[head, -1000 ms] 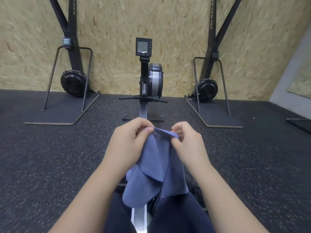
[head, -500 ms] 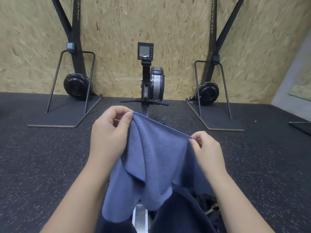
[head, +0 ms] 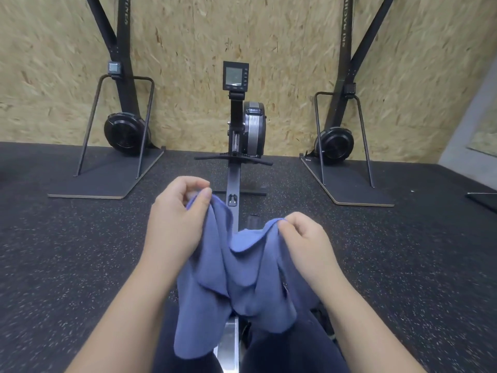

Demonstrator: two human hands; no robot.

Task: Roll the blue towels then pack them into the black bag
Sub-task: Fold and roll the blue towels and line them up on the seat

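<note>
Both hands pinch the towel's [head: 242, 278] top edge, left hand [head: 178, 222] higher than right hand [head: 306, 243], held apart. The cloth sags between them. Bare floor [head: 67, 251] lies open on either side.

A gym: a rowing machine [head: 246, 135] and two ski machines [head: 126, 109] stand on speckled rubber flooring [head: 53, 265].

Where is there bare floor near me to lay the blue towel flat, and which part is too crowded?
Bare speckled floor lies left of the rowing machine rail, before the left ski machine's base. A like patch lies right of the rail. The middle is crowded: left hand and right hand pinch the blue towel over the lap.
</note>
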